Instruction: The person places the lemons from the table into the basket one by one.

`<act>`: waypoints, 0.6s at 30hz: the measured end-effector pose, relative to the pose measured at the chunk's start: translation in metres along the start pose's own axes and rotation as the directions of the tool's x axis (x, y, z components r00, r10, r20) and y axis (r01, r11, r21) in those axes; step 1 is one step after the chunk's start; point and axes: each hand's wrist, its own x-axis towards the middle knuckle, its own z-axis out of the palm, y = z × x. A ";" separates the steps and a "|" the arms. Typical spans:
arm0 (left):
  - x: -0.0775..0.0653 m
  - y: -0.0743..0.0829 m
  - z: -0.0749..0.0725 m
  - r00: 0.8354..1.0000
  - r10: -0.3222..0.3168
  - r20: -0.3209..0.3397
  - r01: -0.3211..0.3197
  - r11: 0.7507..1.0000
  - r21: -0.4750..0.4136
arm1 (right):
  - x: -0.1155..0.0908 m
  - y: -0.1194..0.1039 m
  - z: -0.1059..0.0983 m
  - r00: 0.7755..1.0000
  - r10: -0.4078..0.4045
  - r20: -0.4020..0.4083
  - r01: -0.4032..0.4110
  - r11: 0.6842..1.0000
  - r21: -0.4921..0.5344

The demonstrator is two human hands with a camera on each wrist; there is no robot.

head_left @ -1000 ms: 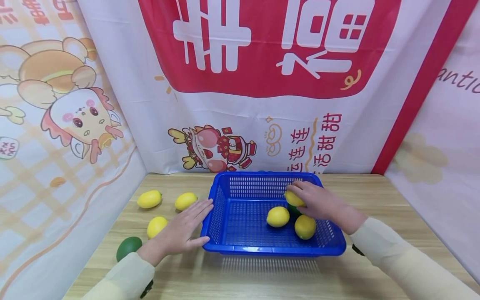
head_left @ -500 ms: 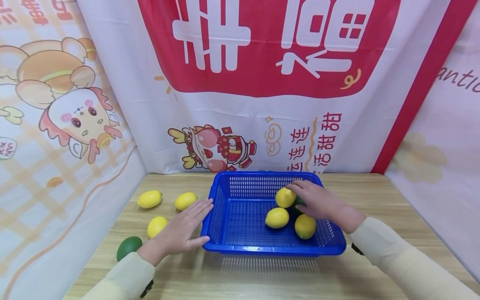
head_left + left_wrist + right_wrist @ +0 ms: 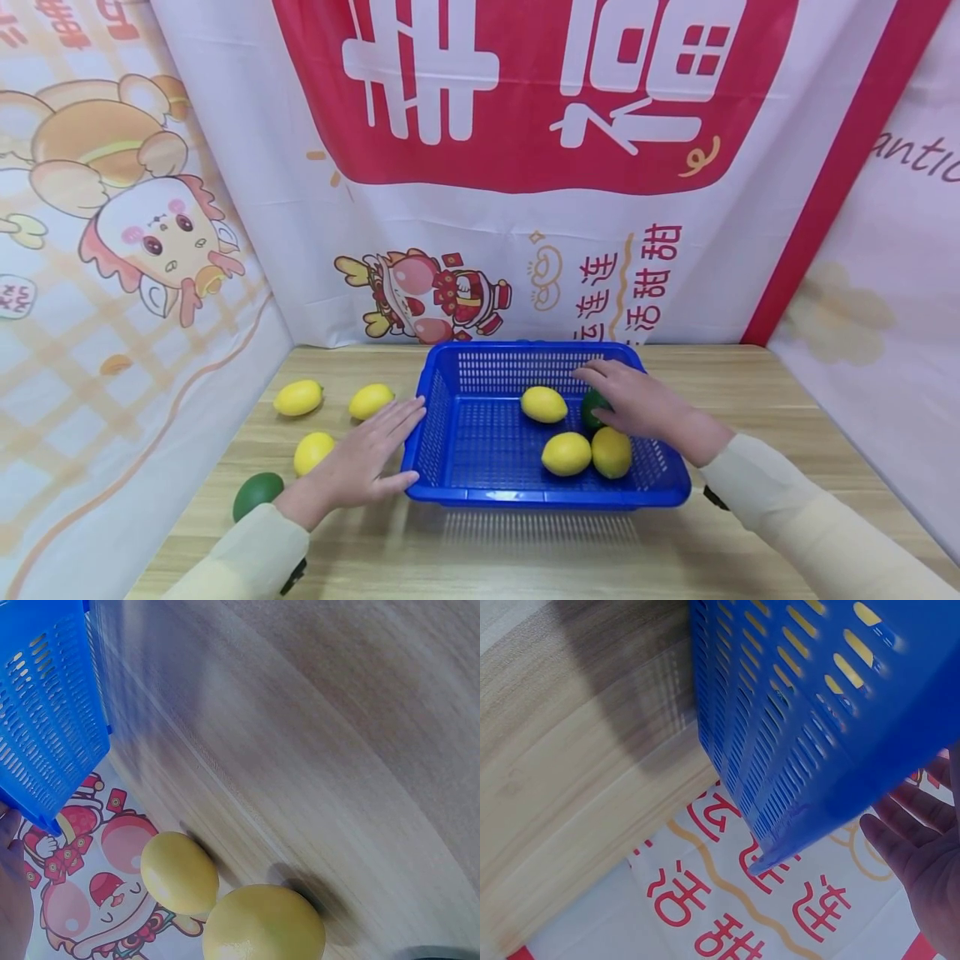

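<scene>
In the head view a blue plastic basket [image 3: 525,498] holds three lemons: one at the back [image 3: 543,405], one in front [image 3: 567,454] and one at the front right [image 3: 611,452]. Beside them lies a dark green fruit [image 3: 591,410], partly covered by my right hand [image 3: 632,402]. That hand reaches over the right rim with fingers spread and nothing in its grasp. My left hand [image 3: 365,457] rests with straight fingers against the left rim. In the right wrist view, yellow fruit shows through the slots of the basket wall [image 3: 780,735].
Left of the basket, three lemons lie on the wooden table [image 3: 757,500]: far left [image 3: 298,398], near the rim [image 3: 371,402] and by my left wrist [image 3: 312,452]. A dark green oval fruit [image 3: 257,497] is close to my left sleeve. A printed curtain [image 3: 480,217] hangs behind.
My right hand has let go of a lemon, which has rolled left inside the basket. Another lemon shifted toward the front right. The left hand stays in place.
</scene>
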 end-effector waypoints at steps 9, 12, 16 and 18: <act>0.001 0.001 -0.003 0.999 -0.028 0.039 0.028 1.000 -0.002 | -0.003 -0.002 -0.009 0.999 -0.027 -0.037 0.027 1.000 -0.002; 0.001 0.001 -0.005 0.998 -0.036 0.047 0.036 0.999 -0.008 | -0.004 -0.002 -0.010 0.999 -0.029 -0.044 0.030 1.000 0.004; 0.002 0.002 -0.008 0.997 -0.044 0.063 0.044 0.999 -0.007 | -0.006 -0.001 -0.012 0.998 -0.032 -0.058 0.032 0.999 0.004; 0.002 0.003 -0.009 0.997 -0.048 0.068 0.049 0.999 -0.009 | -0.007 -0.001 -0.013 0.997 -0.031 -0.066 0.031 1.000 0.001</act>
